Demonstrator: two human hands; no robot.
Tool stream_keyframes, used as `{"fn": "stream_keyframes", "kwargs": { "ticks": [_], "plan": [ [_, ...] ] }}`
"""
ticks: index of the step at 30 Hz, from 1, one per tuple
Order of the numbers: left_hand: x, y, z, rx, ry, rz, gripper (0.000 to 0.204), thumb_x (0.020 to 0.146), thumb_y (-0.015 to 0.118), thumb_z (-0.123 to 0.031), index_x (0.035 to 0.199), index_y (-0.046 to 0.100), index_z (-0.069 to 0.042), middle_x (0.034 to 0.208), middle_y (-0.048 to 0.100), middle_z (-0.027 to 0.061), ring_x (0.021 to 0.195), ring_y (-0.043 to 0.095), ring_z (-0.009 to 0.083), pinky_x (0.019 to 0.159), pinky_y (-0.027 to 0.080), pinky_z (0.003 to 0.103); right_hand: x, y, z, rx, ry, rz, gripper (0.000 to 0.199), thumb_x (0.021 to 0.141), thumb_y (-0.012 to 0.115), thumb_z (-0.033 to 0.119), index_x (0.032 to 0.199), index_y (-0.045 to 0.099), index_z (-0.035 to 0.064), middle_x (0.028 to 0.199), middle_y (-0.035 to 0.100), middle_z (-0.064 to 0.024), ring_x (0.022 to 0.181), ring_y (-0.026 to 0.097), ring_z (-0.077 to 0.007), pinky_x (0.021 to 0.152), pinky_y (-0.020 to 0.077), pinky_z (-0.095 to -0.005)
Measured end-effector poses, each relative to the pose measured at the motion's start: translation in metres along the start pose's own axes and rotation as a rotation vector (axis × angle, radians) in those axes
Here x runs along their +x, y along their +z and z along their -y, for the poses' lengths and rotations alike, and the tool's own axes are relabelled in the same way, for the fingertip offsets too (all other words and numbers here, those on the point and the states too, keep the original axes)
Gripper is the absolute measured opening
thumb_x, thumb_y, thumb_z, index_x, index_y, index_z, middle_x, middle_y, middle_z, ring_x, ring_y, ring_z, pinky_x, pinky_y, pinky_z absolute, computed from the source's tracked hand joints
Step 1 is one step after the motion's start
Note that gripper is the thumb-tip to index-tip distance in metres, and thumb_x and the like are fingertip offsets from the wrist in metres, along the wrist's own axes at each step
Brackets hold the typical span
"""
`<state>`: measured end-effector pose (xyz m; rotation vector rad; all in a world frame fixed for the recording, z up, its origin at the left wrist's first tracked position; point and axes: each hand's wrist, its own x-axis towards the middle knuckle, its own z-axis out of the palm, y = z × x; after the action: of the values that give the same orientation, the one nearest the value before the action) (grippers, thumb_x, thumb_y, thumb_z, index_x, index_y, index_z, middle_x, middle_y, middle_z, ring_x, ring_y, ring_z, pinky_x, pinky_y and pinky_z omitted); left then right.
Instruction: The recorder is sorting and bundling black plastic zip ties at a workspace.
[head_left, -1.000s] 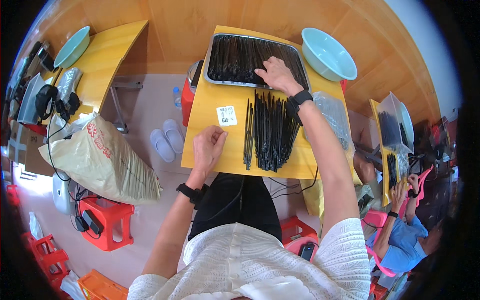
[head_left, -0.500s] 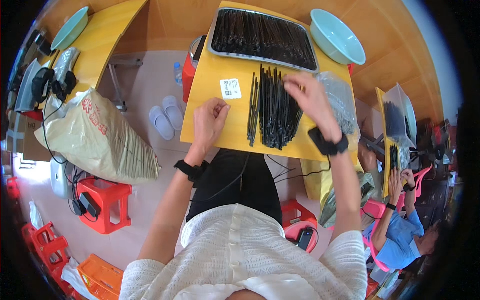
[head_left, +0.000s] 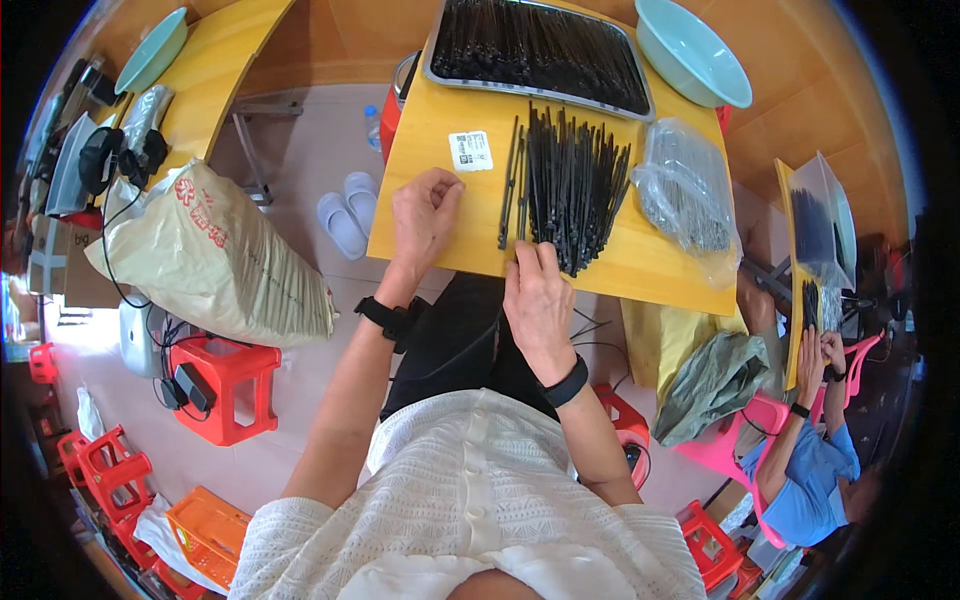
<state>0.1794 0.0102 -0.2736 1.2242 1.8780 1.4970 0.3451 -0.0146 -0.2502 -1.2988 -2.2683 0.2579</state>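
Black cable ties (head_left: 575,190) lie in a dense pile on the yellow table (head_left: 430,240), lengthwise away from me. Just left of the pile, a few more cable ties (head_left: 510,190) form a thin separate group. My right hand (head_left: 541,305) is at the near ends of the ties, its fingers bent and closed on the end of a tie beside the thin group. To the left, my left hand (head_left: 427,218) hovers at the table's near edge with fingers curled together; whatever they may hold is hidden. A white printed label (head_left: 470,151) lies beyond it.
A metal tray (head_left: 540,92) full of black ties stands at the far side, beside a pale green basin (head_left: 695,52). A clear plastic bag (head_left: 687,190) of ties lies right. A large sack (head_left: 215,260) and red stool (head_left: 225,390) stand left. Another person (head_left: 800,480) works at right.
My right hand has moved from the right side of the pile, near its far end, down and left to the near ends. My left hand stays closed, about where it was. The view has shifted slightly.
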Motion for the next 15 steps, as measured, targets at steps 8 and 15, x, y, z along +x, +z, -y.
{"fn": "stream_keyframes", "kwargs": {
  "ticks": [8,15],
  "plan": [
    [0.003,0.002,0.001,0.021,0.004,0.020,0.009,0.075,0.061,-0.005,0.078,0.061,0.004,0.062,0.060,0.0088,0.053,0.053,0.0116,0.052,0.044,0.025,-0.003,-0.001,-0.011,0.229,0.172,-0.047,0.023,0.070,0.057,0.002,0.093,0.055,-0.0023,0.079,0.054,-0.0196,0.056,0.056,-0.0356,0.056,0.0488,-0.0412],
    [-0.007,-0.003,0.004,0.017,0.108,0.051,0.010,0.081,0.059,-0.007,0.085,0.061,0.003,0.066,0.058,0.0024,0.055,0.048,0.0053,0.050,0.039,0.020,-0.012,-0.035,-0.025,1.340,0.802,0.154,0.024,0.081,0.057,0.006,0.103,0.057,-0.0031,0.071,0.058,-0.0049,0.051,0.056,-0.0108,0.046,0.0501,-0.0217]
  ]
}}
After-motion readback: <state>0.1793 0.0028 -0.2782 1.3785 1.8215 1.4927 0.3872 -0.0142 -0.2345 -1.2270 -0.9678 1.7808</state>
